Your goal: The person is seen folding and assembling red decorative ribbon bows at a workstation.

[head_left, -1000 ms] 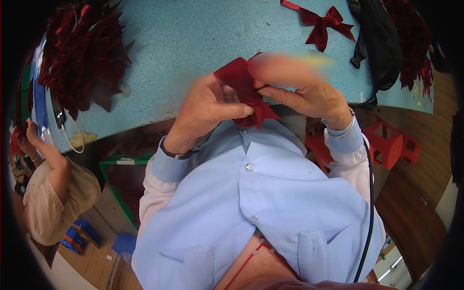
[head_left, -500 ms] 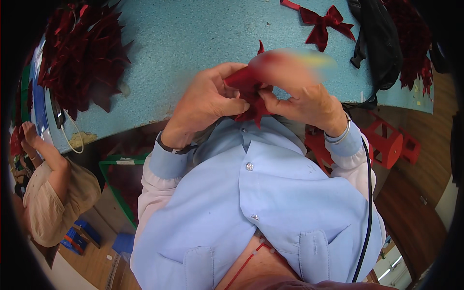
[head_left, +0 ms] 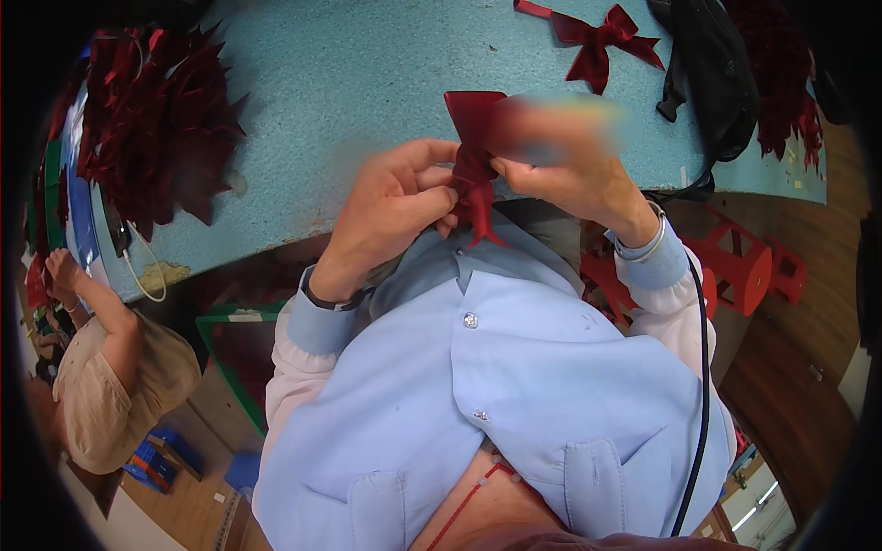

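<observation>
Between my two hands, just over the table's near edge, is a dark red velvet ribbon bow [head_left: 473, 165]. One broad loop stands up at its far end, and forked tails hang down toward my shirt. My left hand [head_left: 395, 207] pinches the lower part with thumb and fingers. My right hand [head_left: 574, 179] grips the bow's middle from the right side; its upper fingers are smeared by a blurred patch. A finished-looking red velvet bow [head_left: 606, 44] lies farther off on the pale blue table [head_left: 340, 83].
A big heap of dark red ribbon pieces [head_left: 156, 129] covers the table's left end, near a white cable [head_left: 147, 285]. A black bag [head_left: 717, 83] and more red ribbon [head_left: 781, 83] lie at right. Below are red stools [head_left: 735, 266] and a green-rimmed crate [head_left: 207, 340]. Another person [head_left: 115, 367] sits left.
The ribbon bow has turned between my hands: a broad loop now points away and the tails hang down. My left fingers have shifted slightly lower on it.
</observation>
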`<move>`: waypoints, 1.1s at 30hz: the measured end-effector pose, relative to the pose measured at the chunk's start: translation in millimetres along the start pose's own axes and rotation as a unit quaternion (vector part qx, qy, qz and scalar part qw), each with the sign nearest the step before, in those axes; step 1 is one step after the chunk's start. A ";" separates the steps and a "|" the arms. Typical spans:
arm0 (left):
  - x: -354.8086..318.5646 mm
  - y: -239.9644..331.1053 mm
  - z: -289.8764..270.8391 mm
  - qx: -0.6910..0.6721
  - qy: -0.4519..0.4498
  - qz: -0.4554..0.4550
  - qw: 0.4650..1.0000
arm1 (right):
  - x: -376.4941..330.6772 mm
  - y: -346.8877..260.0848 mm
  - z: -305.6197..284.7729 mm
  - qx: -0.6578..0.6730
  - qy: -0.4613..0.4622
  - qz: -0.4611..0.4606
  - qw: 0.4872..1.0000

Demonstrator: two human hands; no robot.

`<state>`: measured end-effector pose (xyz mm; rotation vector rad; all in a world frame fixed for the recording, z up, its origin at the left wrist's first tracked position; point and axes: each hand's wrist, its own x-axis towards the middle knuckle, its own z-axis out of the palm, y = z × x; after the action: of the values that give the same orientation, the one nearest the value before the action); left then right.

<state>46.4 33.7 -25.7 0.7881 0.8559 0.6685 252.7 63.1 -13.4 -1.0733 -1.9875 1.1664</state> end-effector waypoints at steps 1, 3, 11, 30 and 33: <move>1.8 -0.7 2.9 -0.009 -0.017 0.001 1.000 | -3.7 2.2 -3.0 -0.016 0.008 -0.022 1.000; 4.9 -2.8 11.5 -0.016 -0.034 0.001 0.999 | -10.7 5.0 -9.4 -0.031 0.017 -0.045 0.998; -1.9 -4.7 42.2 0.055 0.086 0.052 0.993 | -30.5 -3.1 -36.3 0.018 0.026 0.027 0.999; -42.9 5.2 74.7 0.342 0.137 0.296 0.881 | -62.8 -41.3 -26.4 0.189 0.006 0.127 0.974; -44.6 3.8 78.2 0.352 0.153 0.314 0.869 | -64.7 -38.5 -25.0 0.227 0.010 0.142 0.963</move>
<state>89.9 -24.3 27.8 1.6988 1.1642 1.0938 291.7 6.6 26.4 -1.1353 -1.4709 1.6553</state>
